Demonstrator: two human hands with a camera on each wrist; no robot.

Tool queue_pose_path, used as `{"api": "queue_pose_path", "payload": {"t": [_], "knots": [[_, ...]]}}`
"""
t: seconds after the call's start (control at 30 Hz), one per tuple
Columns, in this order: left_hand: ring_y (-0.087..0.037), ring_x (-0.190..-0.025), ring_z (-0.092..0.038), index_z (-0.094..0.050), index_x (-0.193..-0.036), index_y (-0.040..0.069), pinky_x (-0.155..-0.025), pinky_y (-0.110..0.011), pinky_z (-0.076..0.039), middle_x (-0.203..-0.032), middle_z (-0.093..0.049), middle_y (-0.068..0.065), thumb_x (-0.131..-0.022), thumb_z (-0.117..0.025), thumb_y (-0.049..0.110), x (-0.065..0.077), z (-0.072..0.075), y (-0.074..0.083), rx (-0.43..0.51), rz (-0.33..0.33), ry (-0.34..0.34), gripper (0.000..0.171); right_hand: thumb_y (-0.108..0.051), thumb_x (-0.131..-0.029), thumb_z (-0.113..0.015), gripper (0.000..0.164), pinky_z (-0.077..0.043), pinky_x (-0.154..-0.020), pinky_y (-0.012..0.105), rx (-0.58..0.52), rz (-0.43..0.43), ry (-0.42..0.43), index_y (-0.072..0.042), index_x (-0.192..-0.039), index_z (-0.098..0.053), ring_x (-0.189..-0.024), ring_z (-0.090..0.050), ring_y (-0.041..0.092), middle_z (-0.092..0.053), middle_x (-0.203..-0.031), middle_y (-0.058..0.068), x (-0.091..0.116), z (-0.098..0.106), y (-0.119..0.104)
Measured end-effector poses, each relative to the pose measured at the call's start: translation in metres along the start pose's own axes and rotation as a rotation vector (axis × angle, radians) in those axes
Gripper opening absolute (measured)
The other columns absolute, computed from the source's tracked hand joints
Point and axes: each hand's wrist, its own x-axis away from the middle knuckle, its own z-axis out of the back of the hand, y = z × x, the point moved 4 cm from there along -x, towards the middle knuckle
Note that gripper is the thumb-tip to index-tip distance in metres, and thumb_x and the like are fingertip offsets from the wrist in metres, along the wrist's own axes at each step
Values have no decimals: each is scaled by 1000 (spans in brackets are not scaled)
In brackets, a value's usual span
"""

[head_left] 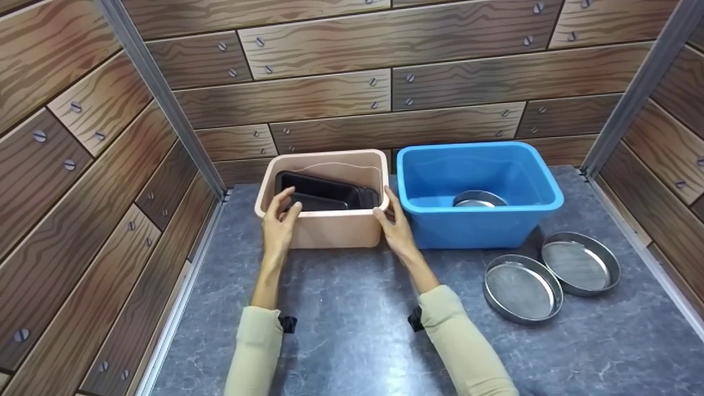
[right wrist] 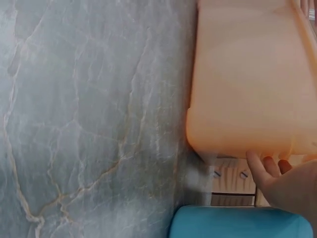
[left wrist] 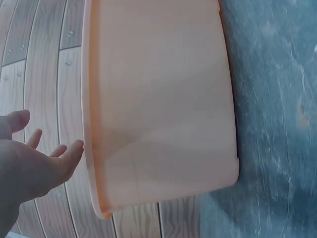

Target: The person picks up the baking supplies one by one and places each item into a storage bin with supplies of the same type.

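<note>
A beige plastic bin point(head_left: 335, 231) stands upright on the table, holding black loaf pans point(head_left: 324, 190). At its front left corner is my left hand point(head_left: 278, 225), fingers spread and relaxed over the rim; in the left wrist view a fingertip lies at or very near the rim's edge. My right hand point(head_left: 399, 231) grips the front right corner, with the thumb at the rim and the other fingers along the outer side. From the right wrist, those fingers point(right wrist: 257, 167) touch the bin's end wall; the thumb is hidden there.
Close on the right stands a blue bin point(head_left: 473, 228) with a round metal pan point(head_left: 479, 199) inside. Two more round pans, one nearer point(head_left: 522, 289) and one farther right point(head_left: 580, 264), lie on the grey table point(head_left: 341, 330). Wood-patterned walls point(head_left: 330, 55) enclose the back and sides.
</note>
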Motion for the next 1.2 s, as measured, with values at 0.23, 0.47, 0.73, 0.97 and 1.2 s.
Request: {"api": "queue_pose_path", "payload": {"t": [0.23, 0.47, 0.73, 0.97, 1.2], "knots": [[-38, -132, -57, -66, -133, -1, -109, -41, -46, -139, -64, -20, -99, -69, 5, 14, -22, 6, 72, 18, -44, 35, -5, -102, -64, 67, -35, -117, 57, -5, 16, -16, -5, -162, -33, -142, -43, 41, -41, -159, 25, 17, 7, -10], [-38, -120, -64, -69, -124, -7, -100, -30, -53, -125, -70, -23, -100, -66, 4, 31, -54, 15, 148, 28, -153, 26, -8, -104, -61, 53, -46, -109, 53, -1, -87, 11, 2, -153, -45, -131, -55, 42, -55, -147, 27, 41, 23, -27], [-40, -111, -68, -66, -123, -12, -101, -53, -54, -118, -71, -27, -103, -62, 6, 52, -89, 19, 239, 29, -307, 27, -7, -106, -58, 36, -58, -89, 29, -43, -83, 84, 8, -138, -59, -100, -71, 14, -67, -129, 30, 57, 56, -29], [-39, -110, -67, -66, -127, -8, -98, -56, -54, -119, -69, -27, -105, -61, 8, 68, -120, 16, 243, 81, -366, 28, -7, -107, -57, 33, -58, -85, 25, -88, -54, 172, 11, -134, -60, -94, -73, 9, -68, -123, 32, 77, 82, -29], [-25, -120, -63, -60, -139, -4, -104, -50, -53, -137, -64, -20, -105, -61, 12, 85, -150, 12, 231, 139, -428, 38, -7, -106, -58, 34, -57, -85, 23, -74, -41, 203, 13, -134, -59, -94, -72, 8, -69, -121, 32, 100, 99, -26]]}}
